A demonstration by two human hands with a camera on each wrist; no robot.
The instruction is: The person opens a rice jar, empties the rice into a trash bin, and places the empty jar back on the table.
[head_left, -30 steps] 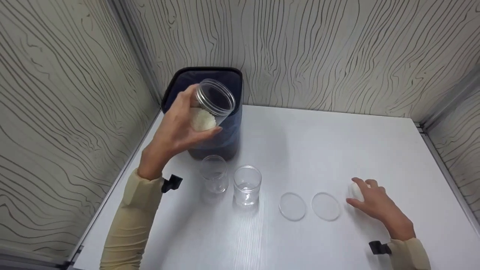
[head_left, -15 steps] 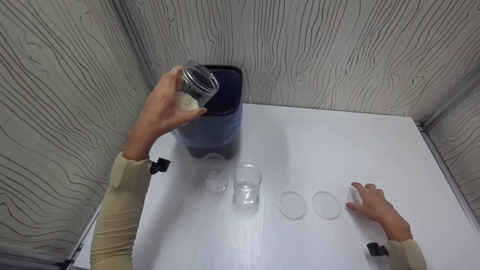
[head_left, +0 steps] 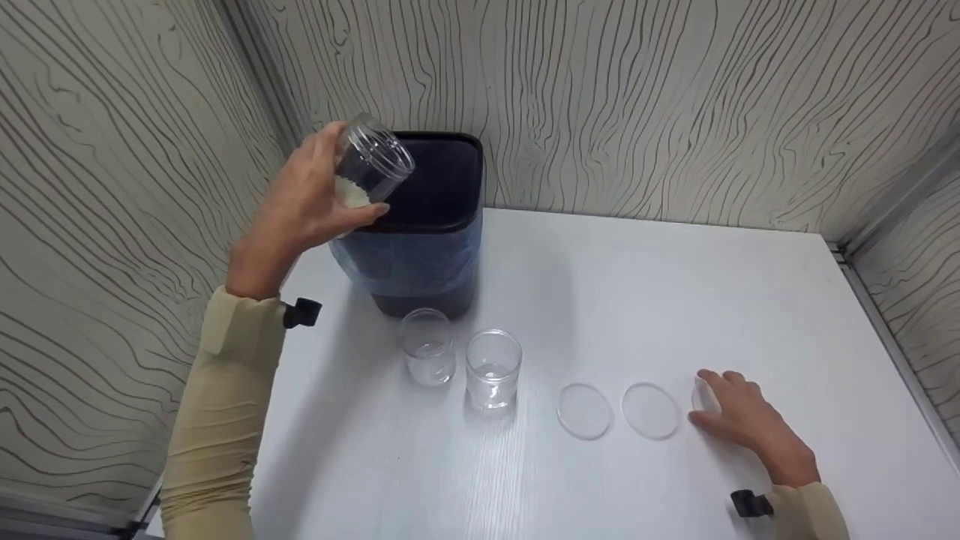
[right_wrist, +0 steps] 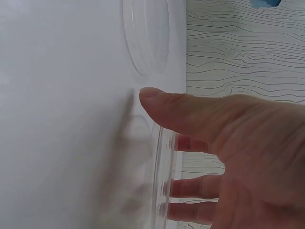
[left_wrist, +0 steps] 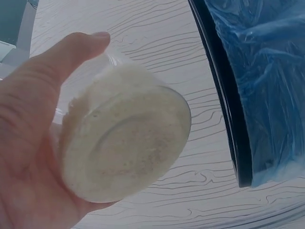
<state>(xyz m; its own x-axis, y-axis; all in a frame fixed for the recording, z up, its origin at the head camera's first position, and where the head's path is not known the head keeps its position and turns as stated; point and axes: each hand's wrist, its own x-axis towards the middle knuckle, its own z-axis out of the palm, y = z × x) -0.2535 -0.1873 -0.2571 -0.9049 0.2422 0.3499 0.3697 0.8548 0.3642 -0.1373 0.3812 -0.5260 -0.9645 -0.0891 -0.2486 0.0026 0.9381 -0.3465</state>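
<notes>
A clear plastic jar (head_left: 367,161) with white, grainy contents in its lower part is gripped by my left hand (head_left: 289,187). It leans to the right, its open mouth over the left rim of the dark bin (head_left: 442,229). The left wrist view shows the jar's round base (left_wrist: 128,143), with the white grains (left_wrist: 138,148) filling it and my thumb on its side. At the right of the table, my right hand (head_left: 742,412) holds a clear round lid (right_wrist: 164,176) by its rim, close over the white surface. Two similar lids, a nearer one (head_left: 651,410) and another (head_left: 585,410), lie beside it.
Two clear open jars, one on the left (head_left: 427,349) and one on the right (head_left: 493,367), stand in front of the bin, which has a blue liner (head_left: 427,262). Patterned panels (head_left: 600,97) wall in the white table (head_left: 637,285) at the back and sides.
My left hand has carried the jar left and away from me, to the bin's left rim. My right hand has lowered its lid, which lies flatter beside the other two.
</notes>
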